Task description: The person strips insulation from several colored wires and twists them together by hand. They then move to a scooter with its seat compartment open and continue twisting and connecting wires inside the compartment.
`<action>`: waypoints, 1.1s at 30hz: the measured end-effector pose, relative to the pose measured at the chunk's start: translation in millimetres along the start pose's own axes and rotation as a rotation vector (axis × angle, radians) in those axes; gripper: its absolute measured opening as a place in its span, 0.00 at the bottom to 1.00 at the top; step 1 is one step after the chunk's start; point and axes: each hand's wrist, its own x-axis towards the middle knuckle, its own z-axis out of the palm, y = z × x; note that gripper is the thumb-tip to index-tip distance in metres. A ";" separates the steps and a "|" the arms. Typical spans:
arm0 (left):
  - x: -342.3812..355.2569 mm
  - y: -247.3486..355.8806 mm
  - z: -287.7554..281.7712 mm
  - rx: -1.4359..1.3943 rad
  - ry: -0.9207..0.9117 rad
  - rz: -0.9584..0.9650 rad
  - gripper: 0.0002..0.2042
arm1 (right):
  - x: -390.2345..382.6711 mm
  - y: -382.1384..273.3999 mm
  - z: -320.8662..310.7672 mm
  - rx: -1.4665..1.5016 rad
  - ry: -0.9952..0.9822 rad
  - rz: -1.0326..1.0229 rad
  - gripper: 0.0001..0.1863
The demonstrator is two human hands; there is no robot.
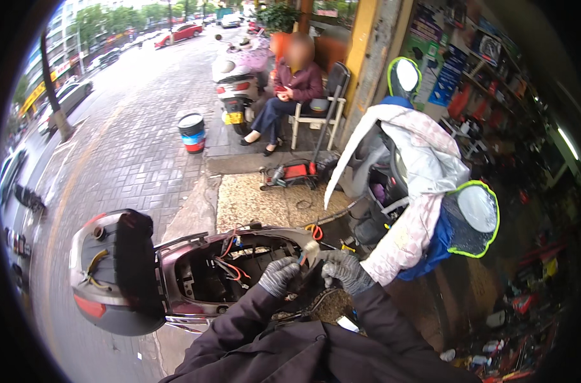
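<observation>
A scooter body [204, 236] with its seat off lies across in front of me, its frame and wiring exposed. Over its right end, my left hand [279, 276], in a grey glove, is closed on a small pale piece [311, 247] with a bit of blue and red beside it; its exact kind is too small to tell. My right hand [349, 273], gloved alike, is closed just to the right, fingers curled in. What it grips, if anything, is hidden. Orange-red wires [234, 269] hang loose in the open bay, left of my left hand.
A black top box [121, 271] sits at the scooter's left end. White-pink covering [424, 153] drapes the handlebars on the right. Beyond lie a red floor jack [295, 171], a paint bucket [191, 133] and a seated person [297, 83]. Cluttered shelves [488, 57] line the shop.
</observation>
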 end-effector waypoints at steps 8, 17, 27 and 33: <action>-17.3 3.8 -7.6 -0.021 -0.079 0.081 0.14 | 47.1 -10.8 45.8 -0.101 -0.069 0.026 0.14; -9.6 2.1 6.0 -0.042 0.054 -0.059 0.10 | 61.4 -14.4 50.2 -0.272 -0.091 0.068 0.13; 0.6 2.6 15.3 0.181 0.144 0.188 0.13 | 66.1 -19.3 36.8 -0.091 -0.050 -0.004 0.11; 8.2 3.4 22.8 0.492 0.251 0.273 0.13 | 68.6 -16.6 31.6 0.073 -0.054 0.071 0.07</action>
